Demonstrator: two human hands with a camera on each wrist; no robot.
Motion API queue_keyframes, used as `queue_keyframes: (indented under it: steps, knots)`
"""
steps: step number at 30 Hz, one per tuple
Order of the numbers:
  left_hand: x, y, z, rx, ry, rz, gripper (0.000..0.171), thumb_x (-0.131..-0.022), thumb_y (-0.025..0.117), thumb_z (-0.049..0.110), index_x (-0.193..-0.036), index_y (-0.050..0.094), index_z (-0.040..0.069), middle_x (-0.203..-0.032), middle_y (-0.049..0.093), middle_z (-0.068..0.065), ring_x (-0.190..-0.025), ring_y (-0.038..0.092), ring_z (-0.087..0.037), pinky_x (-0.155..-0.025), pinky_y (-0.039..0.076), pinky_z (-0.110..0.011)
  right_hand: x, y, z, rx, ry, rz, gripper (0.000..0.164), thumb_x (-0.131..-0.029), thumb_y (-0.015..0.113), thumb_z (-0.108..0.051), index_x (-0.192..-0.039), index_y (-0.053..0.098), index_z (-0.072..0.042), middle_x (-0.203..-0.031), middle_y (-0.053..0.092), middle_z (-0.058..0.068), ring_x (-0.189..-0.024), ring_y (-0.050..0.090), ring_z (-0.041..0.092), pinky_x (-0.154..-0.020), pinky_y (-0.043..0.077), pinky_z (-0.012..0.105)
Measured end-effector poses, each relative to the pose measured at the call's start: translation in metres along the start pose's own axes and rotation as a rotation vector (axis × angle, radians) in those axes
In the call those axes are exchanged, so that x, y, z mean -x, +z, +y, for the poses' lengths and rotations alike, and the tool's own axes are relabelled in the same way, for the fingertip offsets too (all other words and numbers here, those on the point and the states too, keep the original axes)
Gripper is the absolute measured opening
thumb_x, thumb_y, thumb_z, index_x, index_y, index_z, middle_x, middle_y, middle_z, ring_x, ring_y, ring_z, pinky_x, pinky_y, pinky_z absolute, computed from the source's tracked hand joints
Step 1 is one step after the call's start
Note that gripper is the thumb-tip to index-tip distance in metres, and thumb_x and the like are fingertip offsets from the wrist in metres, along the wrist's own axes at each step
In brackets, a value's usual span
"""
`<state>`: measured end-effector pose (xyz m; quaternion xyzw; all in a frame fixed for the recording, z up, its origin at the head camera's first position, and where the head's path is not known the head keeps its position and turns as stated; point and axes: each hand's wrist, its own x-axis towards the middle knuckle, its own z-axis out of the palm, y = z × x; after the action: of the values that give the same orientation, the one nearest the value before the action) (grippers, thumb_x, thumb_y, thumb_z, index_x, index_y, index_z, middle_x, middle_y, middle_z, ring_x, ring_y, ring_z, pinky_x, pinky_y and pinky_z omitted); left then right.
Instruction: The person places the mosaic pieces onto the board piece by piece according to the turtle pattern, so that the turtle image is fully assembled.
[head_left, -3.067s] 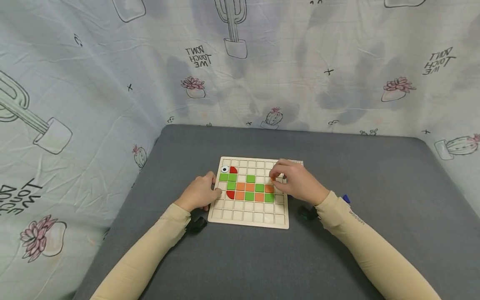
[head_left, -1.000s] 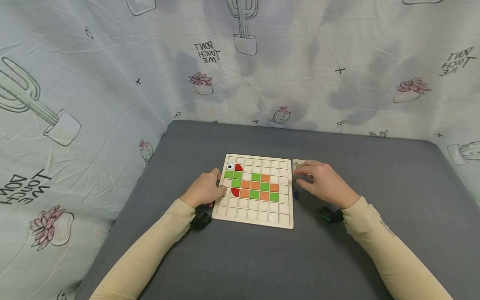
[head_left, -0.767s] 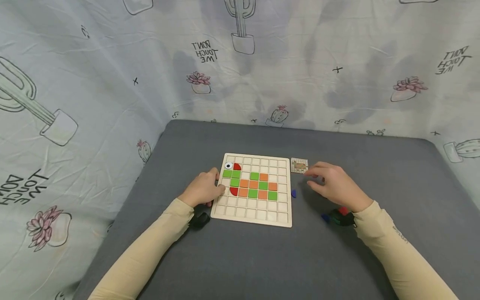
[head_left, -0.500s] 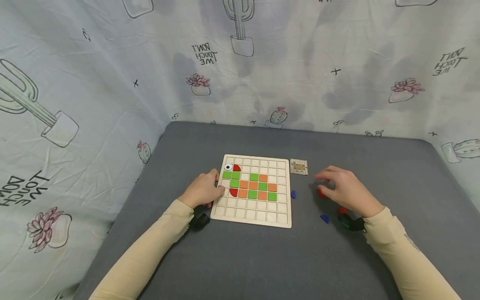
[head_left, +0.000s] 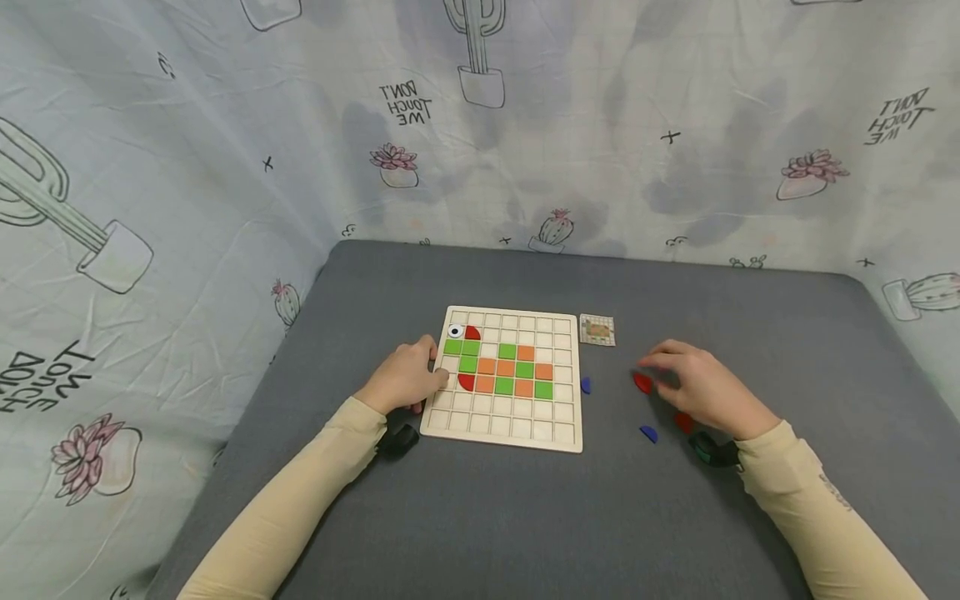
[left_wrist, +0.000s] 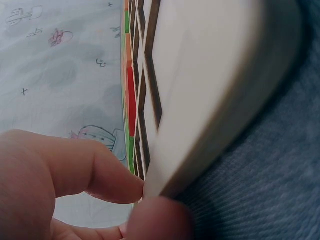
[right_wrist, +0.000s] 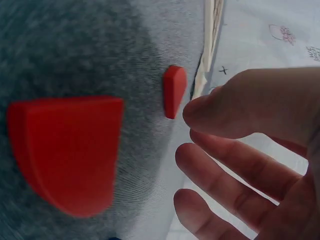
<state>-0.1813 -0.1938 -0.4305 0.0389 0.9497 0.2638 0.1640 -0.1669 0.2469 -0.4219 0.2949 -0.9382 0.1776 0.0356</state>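
Note:
A wooden grid board [head_left: 501,423] lies mid-table, with green and orange square tiles, two red quarter-round pieces and an eye piece [head_left: 455,331] set in its cells. At its left edge my left hand [head_left: 405,377] pinches the board between thumb and fingers, seen close up in the left wrist view. To the board's right, my right hand [head_left: 701,387] hovers with fingers apart, holding nothing. Its fingertips are just beside a red quarter-round piece [head_left: 642,382]. A second red piece [head_left: 683,422] lies under the hand and shows large in the right wrist view.
Two blue pieces lie on the grey table: one blue piece [head_left: 586,385] beside the board's right edge, another blue piece [head_left: 648,434] nearer me. A small pattern card [head_left: 597,330] sits off the board's upper right corner. A printed cloth [head_left: 600,125] hangs behind the table.
My right hand set an orange tile in the board's upper row, then moved right past the card to the red pieces, uncovering card and blue pieces. My left hand stays at the board's edge.

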Motion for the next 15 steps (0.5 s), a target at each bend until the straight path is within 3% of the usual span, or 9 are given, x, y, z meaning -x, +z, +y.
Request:
queue_keyframes:
  steps: [15]
  knots:
    - [-0.0003, 0.001, 0.0007, 0.0, -0.009, 0.007, 0.032, -0.098, 0.062, 0.025, -0.121, 0.051, 0.005, -0.065, 0.063, -0.01, -0.043, 0.06, -0.017, -0.042, 0.044, -0.027, -0.0065, 0.01, -0.0024, -0.02, -0.093, -0.038, 0.032, -0.081, 0.078, 0.01, -0.107, 0.081, -0.007, -0.114, 0.068, 0.009, -0.1, 0.07, 0.029, -0.08, 0.06, 0.045]
